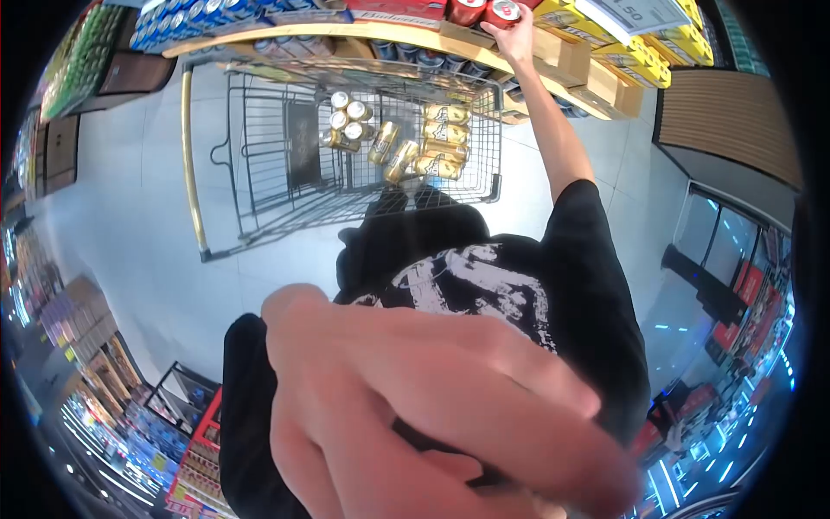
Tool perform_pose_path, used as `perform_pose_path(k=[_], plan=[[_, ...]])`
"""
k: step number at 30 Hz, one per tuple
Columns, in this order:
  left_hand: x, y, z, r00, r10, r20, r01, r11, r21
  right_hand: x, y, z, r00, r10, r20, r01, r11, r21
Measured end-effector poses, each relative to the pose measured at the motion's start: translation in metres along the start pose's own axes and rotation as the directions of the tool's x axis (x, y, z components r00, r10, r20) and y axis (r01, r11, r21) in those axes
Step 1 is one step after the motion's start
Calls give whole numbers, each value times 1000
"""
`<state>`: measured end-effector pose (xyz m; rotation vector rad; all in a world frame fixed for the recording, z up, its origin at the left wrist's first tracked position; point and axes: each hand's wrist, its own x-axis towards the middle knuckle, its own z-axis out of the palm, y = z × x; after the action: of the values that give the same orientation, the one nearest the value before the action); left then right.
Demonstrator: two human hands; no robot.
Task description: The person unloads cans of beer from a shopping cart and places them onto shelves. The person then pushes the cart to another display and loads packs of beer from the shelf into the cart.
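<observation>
My right hand [516, 36] reaches out to the shelf with its fingers around a red can [501, 12]; another red can [468, 10] stands beside it. Very close to the camera, my left hand [406, 389] fills the lower middle of the view. Its fingers are bent and closed, partly blurred, and whatever they hold, if anything, is hidden. A wire shopping cart [251, 208] stands between me and the shelf. In it are several gold cans, some upright [340, 119], others lying loose [385, 143], and some in a row [445, 131] at the right end.
The wooden shelf [346, 31] carries blue cans [194, 19], a red Budweiser carton [398, 16] and yellow cartons [635, 65] under a price sign [635, 13]. Green bottles [79, 65] stand far left. A wood-slatted counter [726, 130] is at the right.
</observation>
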<state>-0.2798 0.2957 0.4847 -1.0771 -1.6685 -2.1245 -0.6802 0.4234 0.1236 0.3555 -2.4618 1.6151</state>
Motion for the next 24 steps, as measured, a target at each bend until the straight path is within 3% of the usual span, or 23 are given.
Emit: perform_pose_path(k=[1,2,3,4,6,7,8,9,10,11,13,16,19,24], plan=[[-5,4,6,1000,30,11,-30,1000,-8,-39,-20,-1,948,-254,-193,205,949,-239],[-7,6,9,999,46,21,-45,999,-21,-64,-36,-1,944,-230,-239,188,965,-185],[-10,6,11,998,60,24,-59,998,-35,-93,-58,-6,924,-303,-233,270,949,-164],[-10,5,13,998,65,26,-64,997,-49,-123,-52,-6,950,-252,-186,220,959,-178],[-13,6,16,995,95,40,-92,994,-67,-175,-17,-10,949,-314,-30,290,904,-315],[-15,7,17,994,99,40,-96,992,-76,-201,-7,-14,968,-246,43,246,908,-338],[-18,5,18,993,109,42,-104,990,-94,-229,12,-18,996,-81,49,93,925,-369],[-19,5,19,993,111,45,-106,989,-106,-256,38,-16,995,97,-40,-103,842,-530],[-21,5,23,992,116,50,-110,987,-116,-273,56,-14,932,343,-121,-343,720,-604],[-22,4,23,991,120,50,-113,986,-125,-282,65,-15,802,554,-222,-547,532,-647],[-26,5,24,990,129,58,-120,982,-143,-289,66,-36,511,853,-106,-706,346,-618],[-30,7,25,988,144,62,-131,976,-172,-311,107,-62,501,860,92,-612,428,-665],[-35,8,26,982,181,57,-169,970,-174,-323,111,-74,589,806,65,-462,401,-791],[-44,14,24,979,184,88,-165,968,-189,-341,123,-76,604,797,-11,-540,398,-742]])
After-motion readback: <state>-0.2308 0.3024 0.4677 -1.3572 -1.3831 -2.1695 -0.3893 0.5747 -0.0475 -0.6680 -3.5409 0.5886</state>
